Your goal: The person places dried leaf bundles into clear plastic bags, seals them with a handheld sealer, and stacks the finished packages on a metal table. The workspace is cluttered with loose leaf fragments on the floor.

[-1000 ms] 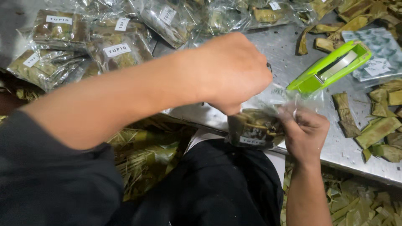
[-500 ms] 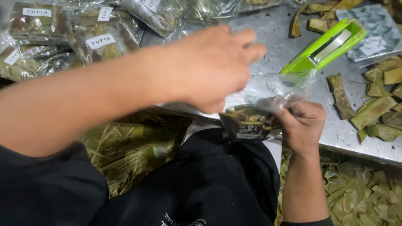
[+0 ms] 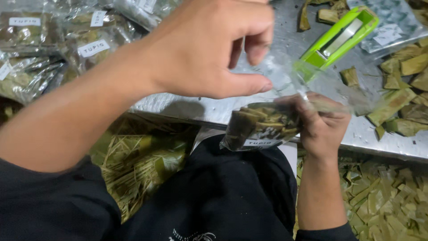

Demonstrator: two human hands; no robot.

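Observation:
My right hand (image 3: 323, 125) grips a clear plastic bag (image 3: 261, 127) filled with small green leaf-wrapped pieces, held at the front edge of the metal table (image 3: 285, 40) above my lap. The bag's empty clear top stands up toward a bright green stapler (image 3: 339, 38) lying on the table just behind it. My left hand (image 3: 209, 49) hovers above and left of the bag. Its thumb is stretched out and its fingers are curled apart from the thumb, with nothing visibly in it.
Several filled, white-labelled bags (image 3: 89, 44) are piled at the table's left. Loose leaf-wrapped pieces (image 3: 401, 89) lie at the right, with a clear packet (image 3: 392, 22) behind the stapler. Leaf scraps (image 3: 383, 196) cover the floor at right, and dry leaves and straw (image 3: 133, 165) lie under the table.
My left hand has lifted off the bag and risen toward the camera, its fingers opening. My right hand has kept hold of the bag, shifting slightly right.

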